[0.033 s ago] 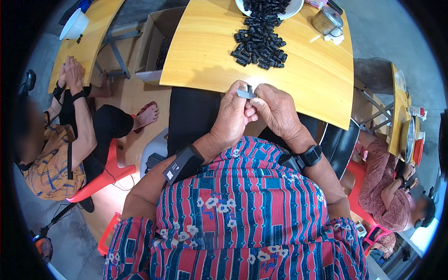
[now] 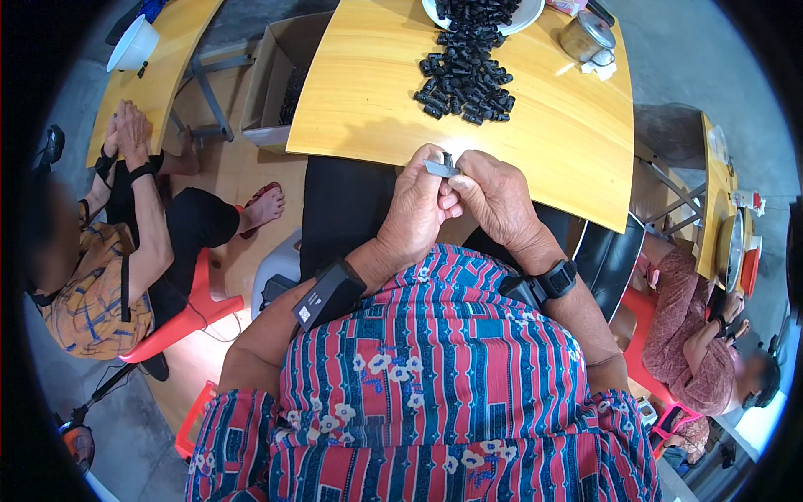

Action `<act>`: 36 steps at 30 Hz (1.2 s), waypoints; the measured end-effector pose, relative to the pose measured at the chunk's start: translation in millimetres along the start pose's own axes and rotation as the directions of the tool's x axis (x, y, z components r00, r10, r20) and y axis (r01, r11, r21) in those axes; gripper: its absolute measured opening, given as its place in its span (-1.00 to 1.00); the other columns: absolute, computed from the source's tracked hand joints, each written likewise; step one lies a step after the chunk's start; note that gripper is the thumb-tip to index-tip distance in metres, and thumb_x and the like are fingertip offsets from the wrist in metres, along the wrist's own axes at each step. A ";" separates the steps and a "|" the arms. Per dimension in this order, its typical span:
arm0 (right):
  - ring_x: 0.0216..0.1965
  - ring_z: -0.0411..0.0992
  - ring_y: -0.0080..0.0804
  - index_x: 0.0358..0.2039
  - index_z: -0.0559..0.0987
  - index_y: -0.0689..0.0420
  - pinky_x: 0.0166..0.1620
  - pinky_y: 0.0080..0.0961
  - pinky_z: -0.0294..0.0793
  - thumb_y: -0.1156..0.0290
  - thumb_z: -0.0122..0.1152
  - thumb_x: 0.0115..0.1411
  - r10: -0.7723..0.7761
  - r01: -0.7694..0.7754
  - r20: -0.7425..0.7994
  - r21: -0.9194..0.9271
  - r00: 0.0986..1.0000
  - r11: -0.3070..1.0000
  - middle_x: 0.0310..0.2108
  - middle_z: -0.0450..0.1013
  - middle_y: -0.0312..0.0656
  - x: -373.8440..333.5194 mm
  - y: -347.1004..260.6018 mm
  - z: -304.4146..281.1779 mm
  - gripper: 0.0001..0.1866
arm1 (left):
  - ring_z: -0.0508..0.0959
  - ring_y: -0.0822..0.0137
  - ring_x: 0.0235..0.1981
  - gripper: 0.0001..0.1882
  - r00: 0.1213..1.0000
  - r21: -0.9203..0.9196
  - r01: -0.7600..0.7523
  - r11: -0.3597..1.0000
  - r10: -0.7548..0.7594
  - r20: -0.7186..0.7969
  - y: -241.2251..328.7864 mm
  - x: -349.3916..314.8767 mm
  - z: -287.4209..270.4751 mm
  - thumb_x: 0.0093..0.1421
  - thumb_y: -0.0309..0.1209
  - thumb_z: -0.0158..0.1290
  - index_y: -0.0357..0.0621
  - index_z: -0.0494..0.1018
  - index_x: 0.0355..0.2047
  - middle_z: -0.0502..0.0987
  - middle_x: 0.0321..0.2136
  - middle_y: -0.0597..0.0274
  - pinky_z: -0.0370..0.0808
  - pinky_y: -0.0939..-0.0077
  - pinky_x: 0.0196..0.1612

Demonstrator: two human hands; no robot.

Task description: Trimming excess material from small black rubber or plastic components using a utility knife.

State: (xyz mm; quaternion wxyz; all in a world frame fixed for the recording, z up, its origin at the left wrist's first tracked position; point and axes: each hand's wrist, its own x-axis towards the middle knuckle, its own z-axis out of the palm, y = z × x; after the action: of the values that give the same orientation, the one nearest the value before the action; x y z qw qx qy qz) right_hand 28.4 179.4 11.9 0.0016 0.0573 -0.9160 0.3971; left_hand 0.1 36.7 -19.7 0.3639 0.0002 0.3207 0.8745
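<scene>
My hands meet just off the near edge of the yellow table (image 2: 360, 109). My left hand (image 2: 415, 201) is closed, its thumb and fingers pinching a small black plastic part (image 2: 447, 158). Between the thumb and curled fingers of my right hand (image 2: 500, 199) is a short grey knife blade (image 2: 437, 169), pointing left across to the left thumb. It lies against or very close to the black part; which of the two I cannot tell. Fingers cover most of the part and whatever handle the blade has. Beyond my hands spreads a pile of similar black plastic parts (image 2: 468, 79).
A white bowl (image 2: 529, 17) with more black parts stands at the far edge, a metal lidded pot (image 2: 587, 38) to its right. Left of the table is an open cardboard box (image 2: 266, 88). Two people sit nearby, one at the left (image 2: 92, 284) and one at the right (image 2: 677, 335).
</scene>
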 end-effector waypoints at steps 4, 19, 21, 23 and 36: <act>-0.39 0.42 -0.04 -0.47 0.43 0.13 -0.32 -0.28 0.40 0.16 0.02 0.21 0.012 -0.012 -0.002 0.015 1.000 1.000 -0.49 0.40 -0.07 -1.0 4.0 2.1 -0.71 | 0.20 0.60 -0.52 -0.79 1.000 -0.003 0.014 1.000 -0.014 0.007 -1.3 0.6 -2.6 0.36 -0.16 -0.23 0.05 0.23 -0.35 0.17 -0.57 0.48 0.21 0.65 -0.42; -0.41 0.40 -0.01 -0.45 0.41 0.14 -0.33 -0.26 0.38 0.21 0.04 0.20 0.024 -0.026 0.021 0.104 0.999 0.994 -0.50 0.38 -0.05 0.9 8.1 4.8 -0.74 | 0.19 0.58 -0.49 -0.84 0.998 -0.112 0.058 0.992 -0.055 0.029 -1.8 -0.7 -6.7 0.36 -0.20 -0.21 0.05 0.26 -0.29 0.18 -0.54 0.48 0.21 0.61 -0.36; -0.40 0.40 -0.01 -0.45 0.41 0.14 -0.33 -0.26 0.38 0.22 0.05 0.20 -0.002 0.001 0.026 0.045 1.000 0.999 -0.50 0.38 -0.04 0.9 10.1 3.7 -0.76 | 0.19 0.58 -0.49 -0.83 0.998 -0.131 0.060 0.990 -0.056 0.038 -2.0 -0.7 -5.6 0.35 -0.19 -0.20 0.05 0.26 -0.28 0.18 -0.54 0.48 0.21 0.61 -0.37; -0.40 0.41 -0.01 -0.45 0.41 0.14 -0.34 -0.26 0.38 0.22 0.05 0.19 -0.014 0.013 0.024 0.028 1.000 1.000 -0.50 0.39 -0.05 0.5 9.0 3.5 -0.76 | 0.19 0.60 -0.52 -0.79 0.999 -0.111 0.054 0.992 -0.054 0.004 -2.3 -0.4 -3.1 0.35 -0.16 -0.21 0.03 0.26 -0.31 0.17 -0.55 0.48 0.24 0.63 -0.40; -0.38 0.39 0.03 -0.45 0.39 0.15 -0.33 -0.25 0.38 0.23 0.05 0.20 0.026 -0.027 0.030 0.031 0.999 0.999 -0.49 0.39 -0.04 -0.2 6.9 2.8 -0.75 | 0.21 0.58 -0.50 -0.83 0.997 -0.080 0.054 0.995 -0.050 0.051 -3.1 -0.3 -8.2 0.36 -0.19 -0.21 0.06 0.27 -0.29 0.19 -0.55 0.48 0.22 0.61 -0.38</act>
State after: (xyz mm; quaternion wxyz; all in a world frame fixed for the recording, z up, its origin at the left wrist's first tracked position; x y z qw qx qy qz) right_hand 28.0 182.1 4.9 -0.0180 0.0510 -0.9103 0.4104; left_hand 0.4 33.6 -27.9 0.3939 -0.0016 0.2755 0.8769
